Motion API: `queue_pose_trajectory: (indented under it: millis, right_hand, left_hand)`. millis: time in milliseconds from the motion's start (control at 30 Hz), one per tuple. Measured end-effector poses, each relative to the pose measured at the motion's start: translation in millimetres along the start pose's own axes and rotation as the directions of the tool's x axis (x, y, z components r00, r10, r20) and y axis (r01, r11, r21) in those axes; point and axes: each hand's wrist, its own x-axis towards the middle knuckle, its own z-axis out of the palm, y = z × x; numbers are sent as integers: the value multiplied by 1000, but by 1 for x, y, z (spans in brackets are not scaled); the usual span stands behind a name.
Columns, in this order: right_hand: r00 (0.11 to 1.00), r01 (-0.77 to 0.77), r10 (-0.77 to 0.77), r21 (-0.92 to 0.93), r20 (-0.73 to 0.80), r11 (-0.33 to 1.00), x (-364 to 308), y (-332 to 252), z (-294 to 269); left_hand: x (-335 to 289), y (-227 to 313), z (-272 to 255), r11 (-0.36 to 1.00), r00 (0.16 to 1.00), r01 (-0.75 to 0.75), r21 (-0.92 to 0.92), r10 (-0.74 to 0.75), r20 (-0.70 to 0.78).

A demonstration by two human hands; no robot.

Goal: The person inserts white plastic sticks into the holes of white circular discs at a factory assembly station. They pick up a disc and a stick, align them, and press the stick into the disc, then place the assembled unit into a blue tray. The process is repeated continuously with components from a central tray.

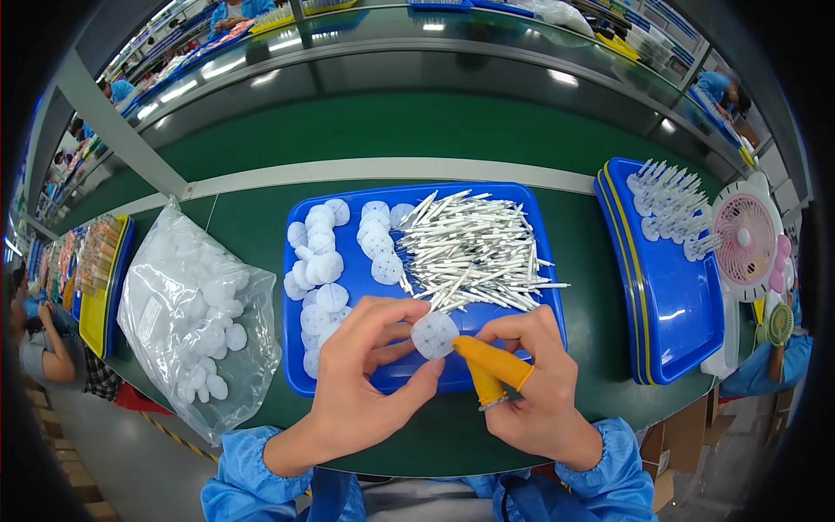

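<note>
Left hand (358, 376), half-curled, holds a white disc (434, 334); right hand (544, 387), nearly closed, meets its edge, hold unclear; slackness could drop it.

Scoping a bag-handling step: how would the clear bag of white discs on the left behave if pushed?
Likely floppy: the clear bag is creased and slumped. Its contents would probably shift, since the white discs inside lie loosely heaped. The slack right side may fold first, as it holds few discs.

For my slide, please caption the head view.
Left hand holds a white disc, right hand at its edge, over a blue tray with white sticks.
</note>
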Motion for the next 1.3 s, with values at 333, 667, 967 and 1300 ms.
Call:
queue_pose_trajectory:
  millis: [333,667,967,1300]
  right_hand:
    - [997,4,-7,34,71,999,3,-6,-3]
    - [996,58,-58,3,68,998,1,-6,-3]
    - [999,10,-11,8,41,1000,2,-4,-3]
    - [999,29,-28,-14,38,999,3,-1,-4]
  left_hand:
    - [0,-1,0,1000,1000,9,-9,-9,8]
    - [0,-2,-1,999,999,25,-26,-24,33]
    - [-2,0,0,998,998,-7,55,3,66]
    - [-1,0,0,998,998,-3,63,0,60]
